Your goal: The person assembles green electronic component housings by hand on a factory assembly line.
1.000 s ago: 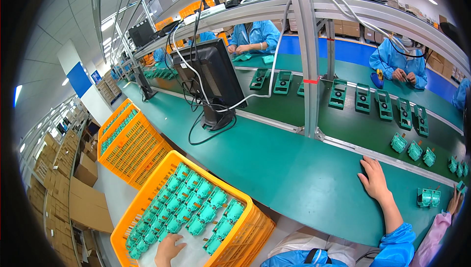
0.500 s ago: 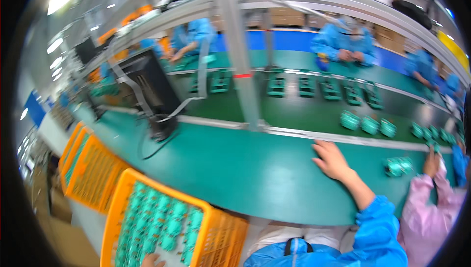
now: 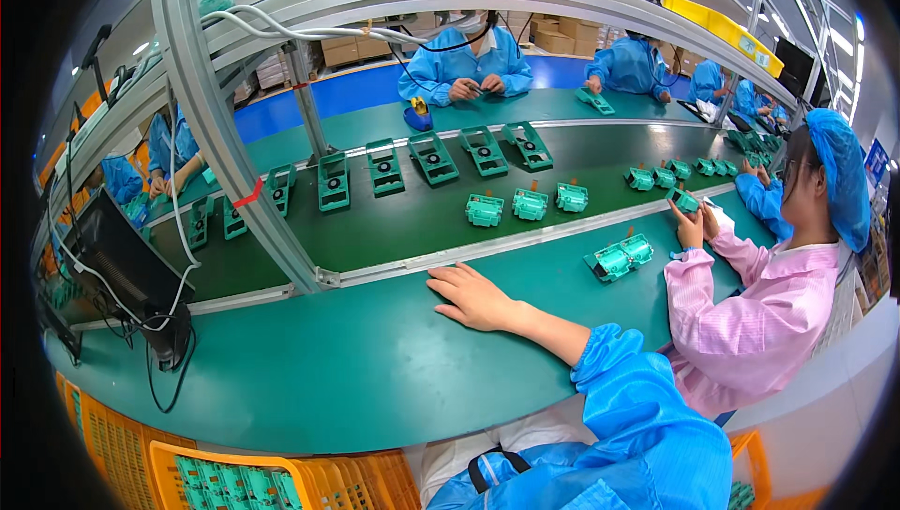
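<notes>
Swung rightward since a moment ago, the view has lost the left hand. The right hand [image 3: 476, 300] rests palm down on the green bench [image 3: 328, 360], fingers slightly apart; green housings [image 3: 614, 261] sit to its right, three more [image 3: 530, 203] beyond it.

Green table [image 3: 309, 360], blue sleeve [image 3: 637, 407]

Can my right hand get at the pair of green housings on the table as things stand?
Probably yes: your right hand rests on the green tabletop, left of the green housings, and only bare surface shows between. The co-worker's hands are beyond them, not blocking that side.
</notes>
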{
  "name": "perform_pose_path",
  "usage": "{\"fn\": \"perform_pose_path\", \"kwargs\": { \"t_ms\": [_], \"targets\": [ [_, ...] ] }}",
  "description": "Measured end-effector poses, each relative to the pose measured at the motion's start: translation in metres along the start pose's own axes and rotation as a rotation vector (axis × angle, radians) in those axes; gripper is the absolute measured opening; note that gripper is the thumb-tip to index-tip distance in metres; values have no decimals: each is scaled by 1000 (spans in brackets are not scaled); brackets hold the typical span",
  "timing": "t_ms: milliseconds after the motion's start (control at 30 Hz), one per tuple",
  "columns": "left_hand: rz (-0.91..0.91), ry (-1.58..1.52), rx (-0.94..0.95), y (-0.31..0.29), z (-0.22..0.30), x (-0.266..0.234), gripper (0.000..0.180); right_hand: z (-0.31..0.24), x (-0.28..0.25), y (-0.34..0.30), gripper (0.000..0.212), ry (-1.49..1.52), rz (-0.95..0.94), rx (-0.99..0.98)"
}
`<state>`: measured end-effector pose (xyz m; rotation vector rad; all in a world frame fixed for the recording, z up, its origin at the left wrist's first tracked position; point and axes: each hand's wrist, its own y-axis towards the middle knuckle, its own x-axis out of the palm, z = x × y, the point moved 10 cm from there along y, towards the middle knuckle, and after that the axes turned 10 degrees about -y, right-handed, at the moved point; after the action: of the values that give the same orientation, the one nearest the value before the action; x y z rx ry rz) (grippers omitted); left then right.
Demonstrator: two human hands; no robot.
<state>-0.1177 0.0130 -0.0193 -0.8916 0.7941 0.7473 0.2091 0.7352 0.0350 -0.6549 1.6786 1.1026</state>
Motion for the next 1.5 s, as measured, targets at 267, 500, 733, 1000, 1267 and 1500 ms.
{"fn": "perform_pose_path", "kwargs": {
  "t_ms": [267,500,733,1000,1267,1500],
  "targets": [
    [28,18,17,-1,6,-2,44,0,-2,1,49,11,10,-7],
    [11,24,78,11,-17,6,46,-1,-3,2,51,14,4,-3],
    [6,50,69,9,-11,8,48,4,-2,-1,51,2,1,-7],
    [19,26,26,0,11,6,44,4,-3,-1,50,0,11,-11],
    [65,4,37,-3,14,4,42,4,-3,-2,50,1,8,-5],
    [65,13,64,-6,18,4,41,3,-5,1,50,5,14,-12]
  ]
}}
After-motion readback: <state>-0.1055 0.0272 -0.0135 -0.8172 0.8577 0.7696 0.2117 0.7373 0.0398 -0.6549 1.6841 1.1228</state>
